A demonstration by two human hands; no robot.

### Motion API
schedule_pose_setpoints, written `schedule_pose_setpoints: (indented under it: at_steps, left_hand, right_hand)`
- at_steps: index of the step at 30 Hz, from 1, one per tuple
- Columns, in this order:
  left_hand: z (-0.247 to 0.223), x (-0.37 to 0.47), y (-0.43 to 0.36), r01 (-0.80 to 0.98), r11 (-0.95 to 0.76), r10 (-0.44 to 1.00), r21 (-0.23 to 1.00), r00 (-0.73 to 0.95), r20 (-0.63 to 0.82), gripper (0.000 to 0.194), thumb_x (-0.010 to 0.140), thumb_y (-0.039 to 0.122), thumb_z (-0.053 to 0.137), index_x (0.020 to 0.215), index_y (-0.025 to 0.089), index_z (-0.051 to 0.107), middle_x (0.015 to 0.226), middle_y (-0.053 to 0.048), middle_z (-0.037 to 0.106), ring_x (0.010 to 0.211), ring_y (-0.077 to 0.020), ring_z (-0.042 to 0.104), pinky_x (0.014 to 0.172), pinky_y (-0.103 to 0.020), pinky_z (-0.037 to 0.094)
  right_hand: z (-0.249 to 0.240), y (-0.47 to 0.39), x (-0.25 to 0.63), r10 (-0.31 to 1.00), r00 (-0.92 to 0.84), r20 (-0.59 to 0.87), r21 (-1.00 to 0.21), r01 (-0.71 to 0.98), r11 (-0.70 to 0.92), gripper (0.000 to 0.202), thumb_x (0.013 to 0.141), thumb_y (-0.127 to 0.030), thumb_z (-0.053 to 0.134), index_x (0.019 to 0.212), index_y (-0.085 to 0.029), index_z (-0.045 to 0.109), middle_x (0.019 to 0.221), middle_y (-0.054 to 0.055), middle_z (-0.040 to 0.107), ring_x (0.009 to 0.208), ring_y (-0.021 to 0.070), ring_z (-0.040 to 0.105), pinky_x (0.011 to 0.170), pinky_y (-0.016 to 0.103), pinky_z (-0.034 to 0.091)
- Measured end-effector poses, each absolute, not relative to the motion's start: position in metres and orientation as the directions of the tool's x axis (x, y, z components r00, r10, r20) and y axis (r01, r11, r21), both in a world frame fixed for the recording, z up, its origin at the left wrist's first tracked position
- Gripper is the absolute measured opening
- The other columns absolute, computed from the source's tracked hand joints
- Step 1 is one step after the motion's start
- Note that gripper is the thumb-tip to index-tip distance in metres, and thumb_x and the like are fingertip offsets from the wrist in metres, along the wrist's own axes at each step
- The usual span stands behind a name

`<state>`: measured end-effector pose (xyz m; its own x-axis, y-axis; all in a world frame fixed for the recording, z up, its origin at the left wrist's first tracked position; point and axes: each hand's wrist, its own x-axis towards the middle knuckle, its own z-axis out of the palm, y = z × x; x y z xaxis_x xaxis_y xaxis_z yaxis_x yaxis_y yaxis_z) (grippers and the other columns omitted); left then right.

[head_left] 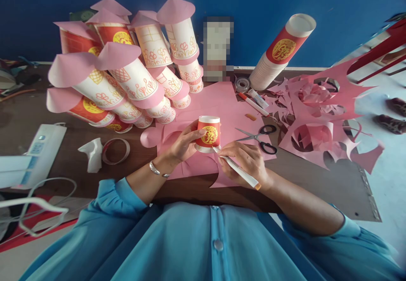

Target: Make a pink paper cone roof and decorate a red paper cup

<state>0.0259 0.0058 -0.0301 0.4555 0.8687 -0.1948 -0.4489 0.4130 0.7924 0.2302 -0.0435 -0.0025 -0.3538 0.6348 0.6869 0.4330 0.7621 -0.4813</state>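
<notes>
My left hand is wrapped round a red and white paper cup with a yellow printed emblem, its wide rim downward. In my right hand is a white marker with an orange end; its tip meets the cup's white lower band. Pink paper sheets lie beneath both hands. Just right of the cup, a pair of scissors with black handles rests partly spread on the paper.
Cup towers with pink cone roofs crowd the back left. A tall stack of paper cups leans at the back right, near a tape roll, a red pen and pink scraps. A tape ring lies left.
</notes>
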Motion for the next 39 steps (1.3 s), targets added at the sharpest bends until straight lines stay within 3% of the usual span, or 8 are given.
schedule_pose_setpoints:
  at_steps: [12,19,27,33,39]
  left_hand:
    - [-0.0337,0.0254,0.0061,-0.442,0.419,0.872,0.793,0.439,-0.216,0.039,0.084,0.041,0.084,0.116,0.021,0.075,0.116,-0.011,0.080,0.116,-0.0347,0.076,0.087,-0.039,0.063]
    - [-0.0360,0.0242,0.0068,-0.442,0.394,0.880,0.806,0.434,-0.192,0.033,0.086,0.040,0.083,0.113,0.022,0.076,0.107,-0.007,0.080,0.103,-0.0266,0.078,0.082,-0.032,0.062]
    - [-0.0360,0.0232,0.0055,-0.411,0.398,0.875,0.820,0.439,-0.205,0.035,0.088,0.041,0.081,0.117,0.022,0.074,0.110,-0.007,0.079,0.103,-0.0271,0.076,0.085,-0.035,0.062]
    - [-0.0301,0.0258,0.0062,-0.376,0.402,0.877,0.835,0.422,-0.231,0.038,0.081,0.046,0.085,0.110,0.024,0.073,0.106,-0.006,0.078,0.107,-0.0285,0.074,0.081,-0.032,0.060]
    - [-0.0279,0.0264,0.0054,-0.362,0.402,0.862,0.841,0.458,-0.215,0.044,0.082,0.046,0.085,0.119,0.023,0.073,0.108,-0.007,0.079,0.105,-0.0276,0.074,0.081,-0.033,0.061]
  right_hand:
    - [-0.0031,-0.0438,0.2298,0.631,-0.365,0.684,-0.492,0.407,0.769,0.020,0.093,-0.006,0.063,0.103,-0.023,0.060,0.081,0.002,0.077,0.065,0.0163,0.075,0.057,0.027,0.059]
    - [-0.0011,-0.0466,0.2289,0.653,-0.390,0.649,-0.529,0.385,0.756,0.023,0.091,-0.003,0.060,0.099,-0.024,0.058,0.076,-0.001,0.074,0.061,0.0147,0.072,0.057,0.026,0.056]
    - [-0.0030,-0.0475,0.2297,0.652,-0.385,0.653,-0.529,0.384,0.757,0.023,0.091,-0.004,0.060,0.101,-0.024,0.060,0.077,-0.001,0.076,0.064,0.0156,0.074,0.061,0.026,0.059]
    - [-0.0043,-0.0461,0.2293,0.644,-0.378,0.665,-0.518,0.388,0.762,0.023,0.089,-0.003,0.062,0.100,-0.024,0.062,0.080,0.000,0.077,0.066,0.0167,0.076,0.064,0.027,0.061]
    - [-0.0046,-0.0453,0.2293,0.641,-0.372,0.672,-0.504,0.404,0.763,0.023,0.090,-0.003,0.063,0.100,-0.023,0.062,0.081,0.000,0.077,0.065,0.0161,0.075,0.062,0.027,0.061]
